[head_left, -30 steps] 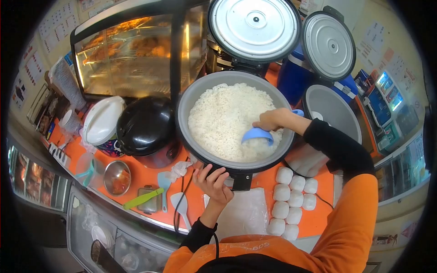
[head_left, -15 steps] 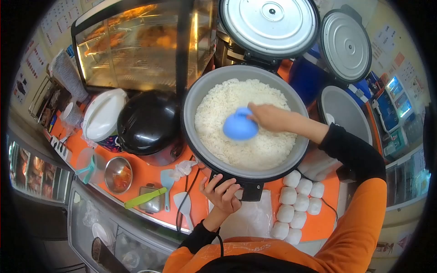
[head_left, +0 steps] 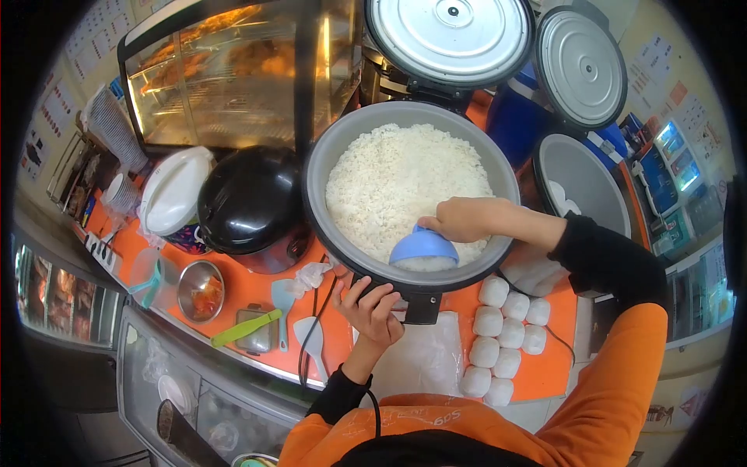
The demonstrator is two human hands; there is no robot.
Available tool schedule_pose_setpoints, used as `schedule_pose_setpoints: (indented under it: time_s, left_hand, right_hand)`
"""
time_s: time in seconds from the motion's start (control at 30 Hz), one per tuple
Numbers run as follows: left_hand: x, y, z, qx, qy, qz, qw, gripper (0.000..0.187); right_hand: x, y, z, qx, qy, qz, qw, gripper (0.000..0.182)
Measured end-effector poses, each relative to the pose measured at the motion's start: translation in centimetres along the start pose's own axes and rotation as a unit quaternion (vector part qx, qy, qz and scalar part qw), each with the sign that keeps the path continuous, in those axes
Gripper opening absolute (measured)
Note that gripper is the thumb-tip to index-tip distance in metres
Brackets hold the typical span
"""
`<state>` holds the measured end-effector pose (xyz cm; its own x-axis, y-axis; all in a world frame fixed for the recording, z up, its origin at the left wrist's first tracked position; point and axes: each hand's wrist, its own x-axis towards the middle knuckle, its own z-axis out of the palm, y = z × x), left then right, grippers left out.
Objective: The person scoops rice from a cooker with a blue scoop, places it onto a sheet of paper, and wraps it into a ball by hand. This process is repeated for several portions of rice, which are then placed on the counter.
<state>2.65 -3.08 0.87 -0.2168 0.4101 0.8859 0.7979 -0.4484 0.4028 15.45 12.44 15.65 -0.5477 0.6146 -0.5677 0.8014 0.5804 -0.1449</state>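
A large rice cooker (head_left: 327,226) stands with its lid (head_left: 447,39) raised, its pot full of white rice (head_left: 408,175). My right hand (head_left: 463,219) is closed on the handle of a blue scoop (head_left: 424,247), which dips into the rice near the pot's front right wall. White rice shows along the scoop's lower rim. With fingers apart, my left hand (head_left: 373,311) rests against the cooker's black front edge, left of the front latch (head_left: 422,307). Several white rounded lumps like rice balls (head_left: 484,352) sit in rows on the orange counter to the right.
A second open cooker (head_left: 595,194) stands at the right. To the left are a black lidded cooker (head_left: 250,198), a metal bowl (head_left: 201,290), green tongs (head_left: 245,328) and a white paddle (head_left: 312,342). Behind is a lit glass food case (head_left: 222,86). A clear plastic sheet (head_left: 420,358) lies in front.
My right hand has brought the blue scoop from the middle of the rice toward the front right wall of the pot. My left hand stays at the cooker's front edge.
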Motion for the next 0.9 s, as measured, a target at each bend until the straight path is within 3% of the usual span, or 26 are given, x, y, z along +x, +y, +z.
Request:
schedule_pose_setpoints:
  time_s: [0.2,0.3,0.4,0.5,0.6,0.67,0.7,0.83,0.9]
  left_hand:
    - [-0.2,0.1,0.3,0.002,0.013,0.002,1.0,0.019]
    - [0.2,0.1,0.5,0.002,0.022,0.002,1.0,0.02]
    - [0.0,0.1,-0.9,-0.034,-0.013,0.004,0.999,0.023]
    - [-3.2,0.6,-4.5,-0.068,-0.057,0.036,0.995,0.027]
    - [-11.0,-0.1,-8.3,-0.045,-0.242,-0.086,0.965,0.033]
    - [-17.1,-1.6,-9.2,0.0,-0.398,-0.153,0.905,0.044]
    - [-20.0,-1.2,-10.4,0.025,-0.477,-0.188,0.858,0.05]
    - [-23.2,1.0,-11.6,0.076,-0.549,-0.145,0.819,0.09]
    - [-23.6,1.3,-10.9,0.086,-0.552,-0.142,0.817,0.101]
  right_hand:
    - [0.9,0.0,0.6,0.082,-0.092,0.063,0.99,0.066]
    - [1.4,-0.1,0.7,0.119,-0.096,0.054,0.987,0.056]
    - [5.5,5.2,1.2,0.34,-0.316,0.079,0.882,0.042]
    - [0.5,5.3,-0.2,0.537,-0.213,0.02,0.816,0.033]
    - [-5.8,3.5,1.8,0.684,-0.13,0.036,0.717,0.033]
    - [-10.4,0.6,4.5,0.71,-0.079,0.098,0.693,0.035]
    - [-11.8,0.1,7.2,0.746,-0.099,0.092,0.653,0.035]
    - [-14.6,-2.0,18.3,0.829,-0.185,0.125,0.513,0.033]
    - [-13.8,-3.5,22.9,0.79,-0.029,0.134,0.598,0.028]
